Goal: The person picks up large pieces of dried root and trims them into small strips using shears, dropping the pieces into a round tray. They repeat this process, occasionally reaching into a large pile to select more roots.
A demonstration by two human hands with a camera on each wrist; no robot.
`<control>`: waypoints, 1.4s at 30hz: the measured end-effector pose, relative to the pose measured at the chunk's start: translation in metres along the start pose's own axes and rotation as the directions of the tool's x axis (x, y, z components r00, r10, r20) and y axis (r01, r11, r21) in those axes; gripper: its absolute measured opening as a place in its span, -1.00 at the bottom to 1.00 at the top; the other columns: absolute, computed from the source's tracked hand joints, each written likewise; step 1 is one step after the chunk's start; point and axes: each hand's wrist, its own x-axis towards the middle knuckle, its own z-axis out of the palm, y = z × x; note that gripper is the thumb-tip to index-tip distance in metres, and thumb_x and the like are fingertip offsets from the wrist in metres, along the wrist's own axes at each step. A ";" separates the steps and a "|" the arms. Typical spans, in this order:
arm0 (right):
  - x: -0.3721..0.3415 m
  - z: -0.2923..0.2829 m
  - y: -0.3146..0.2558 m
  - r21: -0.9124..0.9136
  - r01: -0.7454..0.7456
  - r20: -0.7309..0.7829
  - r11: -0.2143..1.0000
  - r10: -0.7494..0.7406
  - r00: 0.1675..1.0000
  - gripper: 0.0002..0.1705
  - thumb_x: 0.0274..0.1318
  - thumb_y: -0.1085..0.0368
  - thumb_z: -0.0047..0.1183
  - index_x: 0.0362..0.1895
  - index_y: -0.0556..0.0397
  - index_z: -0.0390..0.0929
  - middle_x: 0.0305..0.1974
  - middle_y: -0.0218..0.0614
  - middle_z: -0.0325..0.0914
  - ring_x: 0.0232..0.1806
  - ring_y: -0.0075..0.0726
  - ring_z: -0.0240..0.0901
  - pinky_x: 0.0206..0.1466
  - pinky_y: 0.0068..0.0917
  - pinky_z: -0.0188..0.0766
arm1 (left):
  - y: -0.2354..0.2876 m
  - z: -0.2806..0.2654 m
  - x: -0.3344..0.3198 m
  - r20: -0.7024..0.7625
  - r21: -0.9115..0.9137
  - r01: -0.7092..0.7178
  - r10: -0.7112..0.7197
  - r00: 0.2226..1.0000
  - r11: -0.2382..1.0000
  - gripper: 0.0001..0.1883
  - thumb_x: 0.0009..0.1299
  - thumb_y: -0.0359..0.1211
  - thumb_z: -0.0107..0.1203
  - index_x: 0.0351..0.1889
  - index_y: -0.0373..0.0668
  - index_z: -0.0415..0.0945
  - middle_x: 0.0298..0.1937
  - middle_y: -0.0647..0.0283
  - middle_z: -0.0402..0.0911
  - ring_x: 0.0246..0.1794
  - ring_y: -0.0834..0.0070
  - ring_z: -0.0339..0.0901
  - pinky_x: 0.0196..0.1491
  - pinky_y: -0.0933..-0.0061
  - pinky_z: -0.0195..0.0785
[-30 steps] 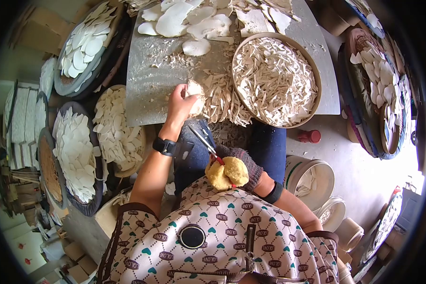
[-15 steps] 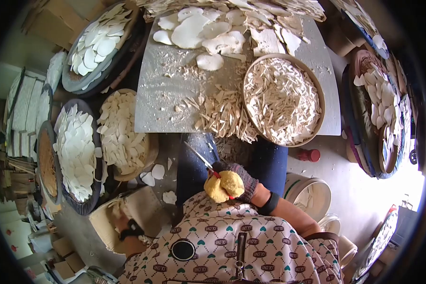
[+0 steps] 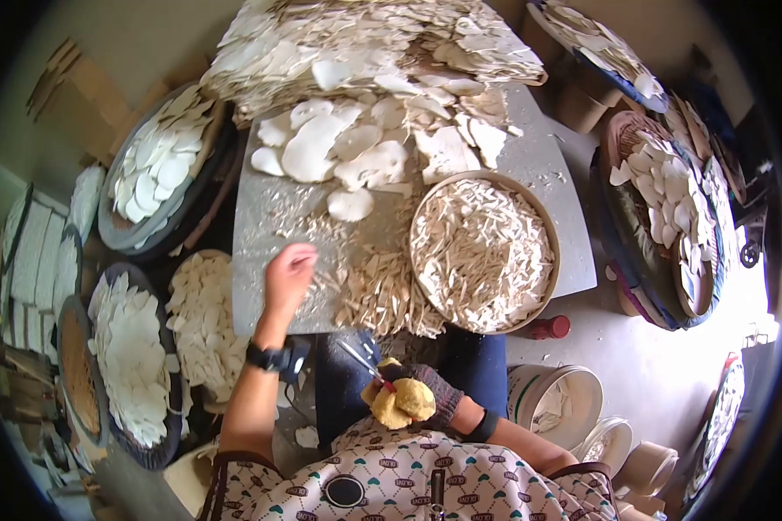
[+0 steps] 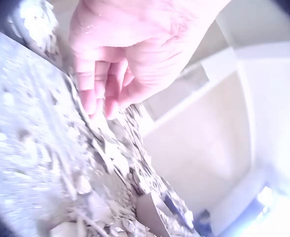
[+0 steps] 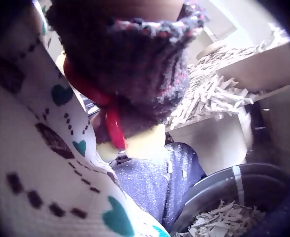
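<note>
My bare left hand (image 3: pixel 288 276) is over the left part of the metal table (image 3: pixel 256 252), short of the pale flat slices (image 3: pixel 350 205). In the left wrist view its fingers (image 4: pixel 88 101) are loosely bent, with nothing visible in them. Down at my lap, my right hand (image 3: pixel 430 386), in a dark knitted glove, grips scissors (image 3: pixel 356 356) with red handles wrapped in yellow padding (image 3: pixel 400 406). The blades point up and left, away from the slices. Much of the handle is hidden behind the glove in the right wrist view.
A round tray (image 3: pixel 552 282) full of cut strips stands on the table's right, beside a loose heap of strips (image 3: pixel 382 291). Stacked slices (image 3: pixel 365 52) line the far edge. Baskets of slices (image 3: pixel 130 365) flank the left; buckets (image 3: pixel 582 391) stand at right.
My left hand held a pale slice over the table's front, then went down into the box at lower left. Now it is back above the table without the slice. The right hand keeps the scissors.
</note>
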 end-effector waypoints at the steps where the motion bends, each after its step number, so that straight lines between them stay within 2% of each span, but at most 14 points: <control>1: 0.002 -0.003 0.002 0.274 -0.089 0.002 0.958 0.091 0.996 -0.80 0.19 0.28 -0.12 -0.17 0.10 0.44 -0.29 -0.37 0.49 -0.24 -0.49 0.44 -0.14 -0.54 0.40 | -0.004 0.023 0.021 0.058 0.076 0.061 -0.066 0.996 0.995 -0.70 0.14 -0.56 0.08 -0.13 -0.26 0.42 -0.23 0.18 0.55 -0.16 0.43 0.51 -0.16 0.53 0.36; 3: 0.005 -0.011 0.004 0.845 -0.238 0.166 0.479 0.188 0.968 -0.73 0.18 0.25 -0.10 -0.10 0.13 0.41 -0.24 -0.26 0.51 -0.22 -0.36 0.47 -0.10 -0.46 0.42 | 0.010 0.052 0.055 0.151 0.607 -0.296 0.258 0.954 0.738 -0.70 -0.02 -0.59 0.04 -0.28 -0.20 0.40 -0.23 0.09 0.45 -0.16 0.10 0.39 -0.12 0.19 0.30; 6: 0.006 -0.023 0.008 0.909 -0.251 0.196 0.334 0.188 0.962 -0.74 0.21 0.23 -0.13 -0.15 0.15 0.43 -0.26 -0.27 0.50 -0.23 -0.37 0.46 -0.10 -0.44 0.43 | -0.017 0.074 0.086 0.120 0.745 -0.263 0.264 0.957 0.614 -0.69 -0.01 -0.56 0.08 -0.25 -0.16 0.40 -0.19 0.13 0.41 -0.15 0.13 0.39 -0.14 0.22 0.30; 9: 0.007 -0.044 0.047 0.881 -0.131 -0.054 0.455 0.373 0.926 -0.76 0.21 0.22 -0.12 -0.28 0.18 0.38 -0.40 -0.36 0.41 -0.31 -0.44 0.40 -0.18 -0.51 0.39 | -0.031 0.070 0.094 0.050 0.679 -0.241 0.284 0.958 0.693 -0.78 0.03 -0.53 0.08 -0.33 -0.17 0.43 -0.30 0.16 0.43 -0.26 0.18 0.42 -0.22 0.22 0.33; 10: -0.002 -0.016 -0.010 0.589 0.001 -0.292 0.808 0.212 0.933 -0.74 0.13 0.21 -0.02 -0.36 0.19 0.36 -0.47 -0.37 0.36 -0.38 -0.44 0.35 -0.21 -0.53 0.36 | -0.028 0.066 0.096 0.022 0.633 -0.263 0.323 0.946 0.728 -0.81 0.06 -0.51 0.09 -0.34 -0.19 0.43 -0.29 0.18 0.46 -0.28 0.23 0.45 -0.23 0.25 0.34; 12: 0.006 -0.033 0.031 0.891 -0.089 -0.141 0.446 0.457 0.878 -0.74 0.03 0.23 0.06 -0.44 0.17 0.34 -0.56 -0.44 0.26 -0.46 -0.48 0.27 -0.30 -0.58 0.32 | -0.028 0.053 0.090 -0.058 0.438 -0.209 0.259 0.964 0.874 -0.84 0.12 -0.47 0.11 -0.33 -0.22 0.43 -0.28 0.20 0.51 -0.32 0.32 0.49 -0.25 0.32 0.37; 14: 0.003 -0.052 0.051 0.655 -0.085 -0.221 0.751 0.298 0.928 -0.75 0.03 0.24 0.06 -0.44 0.16 0.35 -0.55 -0.44 0.27 -0.49 -0.49 0.26 -0.32 -0.58 0.31 | -0.029 0.044 0.081 -0.132 0.084 -0.052 0.062 0.989 0.995 -0.84 0.18 -0.43 0.11 -0.30 -0.25 0.42 -0.26 0.22 0.54 -0.33 0.41 0.52 -0.26 0.39 0.39; 19: -0.004 -0.046 0.019 0.034 0.220 -0.172 0.975 -0.211 0.962 -0.78 0.13 0.32 -0.08 -0.15 0.15 0.40 -0.27 -0.32 0.45 -0.23 -0.44 0.39 -0.12 -0.51 0.36 | 0.014 0.024 0.027 0.060 -0.638 0.343 -0.399 0.915 0.689 -0.72 0.27 -0.38 0.04 -0.09 -0.26 0.33 -0.20 0.20 0.50 -0.23 0.44 0.52 -0.19 0.45 0.44; 20: -0.003 -0.053 0.029 0.367 0.156 -0.134 0.917 -0.114 0.984 -0.71 0.04 0.44 -0.03 -0.09 0.19 0.40 -0.14 -0.22 0.47 -0.05 -0.30 0.40 0.06 -0.35 0.35 | 0.016 0.025 0.017 0.081 -0.678 0.367 -0.432 0.898 0.636 -0.70 0.27 -0.38 0.04 -0.07 -0.26 0.32 -0.18 0.18 0.50 -0.20 0.43 0.52 -0.18 0.45 0.44; 24: 0.005 -0.050 0.034 0.764 0.179 -0.082 0.620 -0.182 0.980 -0.76 0.12 0.40 -0.18 -0.14 0.27 0.38 -0.13 -0.10 0.44 -0.07 -0.14 0.41 0.06 -0.20 0.35 | 0.037 0.032 -0.020 0.217 -0.683 0.454 -0.434 0.874 0.572 -0.61 0.22 -0.47 0.08 0.00 -0.28 0.26 -0.12 0.13 0.48 -0.14 0.40 0.50 -0.11 0.40 0.44; 30: 0.010 -0.050 0.020 0.101 0.264 -0.241 0.959 -0.234 0.942 -0.81 0.13 0.36 -0.11 -0.17 0.14 0.42 -0.20 -0.28 0.50 -0.14 -0.28 0.47 0.01 -0.41 0.39 | 0.049 0.043 -0.047 0.442 -0.447 0.539 -0.348 0.827 0.714 -0.46 0.17 -0.56 0.06 0.14 -0.25 0.19 -0.13 0.14 0.51 -0.18 0.48 0.51 -0.07 0.49 0.39; 33: 0.012 -0.046 0.020 0.477 0.279 -0.208 0.834 -0.202 0.957 -0.79 0.17 0.38 -0.17 -0.11 0.15 0.39 -0.16 -0.28 0.49 -0.11 -0.29 0.46 0.06 -0.38 0.38 | 0.046 0.051 -0.057 0.424 -0.466 0.515 -0.329 0.844 0.719 -0.44 0.16 -0.56 0.08 0.15 -0.24 0.19 -0.16 0.15 0.52 -0.18 0.50 0.50 -0.08 0.53 0.38; 38: 0.019 -0.037 0.032 0.666 0.217 -0.169 0.714 -0.139 0.976 -0.75 0.20 0.30 -0.19 -0.12 0.18 0.40 -0.17 -0.25 0.49 -0.10 -0.30 0.45 0.02 -0.36 0.39 | 0.039 0.079 -0.068 -0.084 -0.665 0.257 -0.412 0.907 0.701 -0.53 0.18 -0.55 0.11 0.05 -0.29 0.21 -0.13 0.11 0.50 -0.20 0.51 0.49 -0.13 0.51 0.41; 42: 0.022 -0.043 0.027 -0.159 0.278 -0.257 0.947 -0.312 0.914 -0.70 -0.01 0.25 0.01 -0.16 0.12 0.44 -0.21 -0.24 0.50 -0.13 -0.28 0.45 -0.04 -0.40 0.39 | 0.031 0.085 -0.077 0.005 -0.673 0.276 -0.369 0.930 0.686 -0.59 0.22 -0.54 0.08 0.03 -0.30 0.25 -0.12 0.18 0.50 -0.18 0.56 0.48 -0.13 0.55 0.41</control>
